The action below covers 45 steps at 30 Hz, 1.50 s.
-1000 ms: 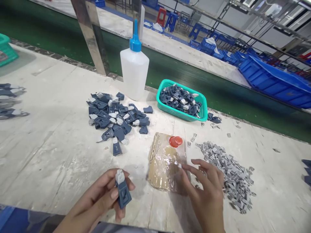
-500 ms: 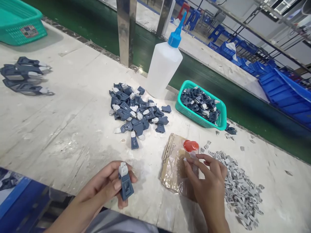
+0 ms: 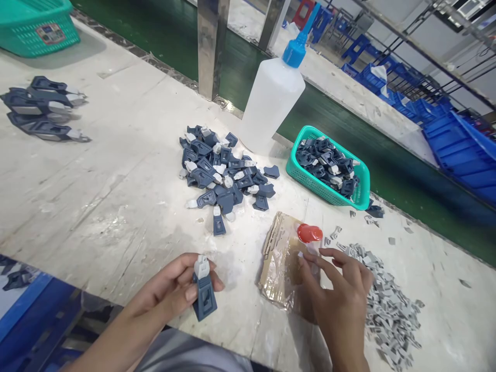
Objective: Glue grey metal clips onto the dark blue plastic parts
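My left hand (image 3: 176,289) is closed on a dark blue plastic part (image 3: 204,297) with a light grey tip pointing up. Between the thumb and forefinger of my right hand (image 3: 341,294) is a small pale grey piece (image 3: 300,254), pinched just over a plastic-wrapped cardboard pad (image 3: 277,274). A glossy red blob (image 3: 309,233) lies on the pad's far right corner. To the right of that hand spreads a pile of small light grey pieces (image 3: 391,310). Beyond my hands is a heap of blue parts with grey tips (image 3: 225,181).
A white bottle with a blue nozzle (image 3: 271,98) stands behind the heap. Right of it, a green basket (image 3: 329,194) holds more blue parts. Several larger assembled parts (image 3: 39,108) lie at left, near another green basket (image 3: 39,31). A metal post (image 3: 211,51) rises at the table's far edge.
The whole view has shifted slightly, so things on the table appear a little farther right. Both hands keep their grips; the right fingertips sit slightly lower relative to the red blob.
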### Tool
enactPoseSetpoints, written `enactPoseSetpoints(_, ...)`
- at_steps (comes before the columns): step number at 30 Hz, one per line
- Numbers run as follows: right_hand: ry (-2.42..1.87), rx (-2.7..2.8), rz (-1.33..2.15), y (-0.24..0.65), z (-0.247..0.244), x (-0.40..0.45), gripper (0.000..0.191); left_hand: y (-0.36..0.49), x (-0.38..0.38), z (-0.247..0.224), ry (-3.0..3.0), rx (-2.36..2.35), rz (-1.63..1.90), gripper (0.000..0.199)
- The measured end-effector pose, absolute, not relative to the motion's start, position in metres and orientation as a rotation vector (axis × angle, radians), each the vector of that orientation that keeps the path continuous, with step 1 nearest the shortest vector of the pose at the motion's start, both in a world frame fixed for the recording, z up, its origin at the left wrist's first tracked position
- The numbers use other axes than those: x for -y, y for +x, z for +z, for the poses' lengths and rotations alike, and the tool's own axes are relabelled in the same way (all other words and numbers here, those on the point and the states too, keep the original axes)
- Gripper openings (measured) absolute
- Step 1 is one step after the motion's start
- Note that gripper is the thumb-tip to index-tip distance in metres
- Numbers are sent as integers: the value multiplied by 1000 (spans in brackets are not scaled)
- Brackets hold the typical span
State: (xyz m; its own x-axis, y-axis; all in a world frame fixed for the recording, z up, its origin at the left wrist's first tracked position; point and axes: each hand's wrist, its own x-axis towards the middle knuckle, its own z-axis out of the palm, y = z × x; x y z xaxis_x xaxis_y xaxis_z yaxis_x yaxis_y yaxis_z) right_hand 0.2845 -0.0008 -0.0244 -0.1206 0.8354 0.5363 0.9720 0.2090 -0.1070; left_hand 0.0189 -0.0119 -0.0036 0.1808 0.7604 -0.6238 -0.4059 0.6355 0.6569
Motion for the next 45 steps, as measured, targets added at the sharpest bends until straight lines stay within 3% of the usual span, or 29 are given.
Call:
enactPoseSetpoints(7,-1694,1800,-546,286,-9,15,17,28,12,-3,311,-1045,787,28)
enactPoseSetpoints(14,-1673,1856,-453,278,-16,22,11,43,15,-18,425,-829,704,11)
enactPoseSetpoints(23,-1462,1744,122,221,-19,45,13,52,18,-31,596,-819,714,11)
enactPoseSetpoints(45,-1406,1904,519,228,-26,42,9,51,14,-25,691,-868,682,8)
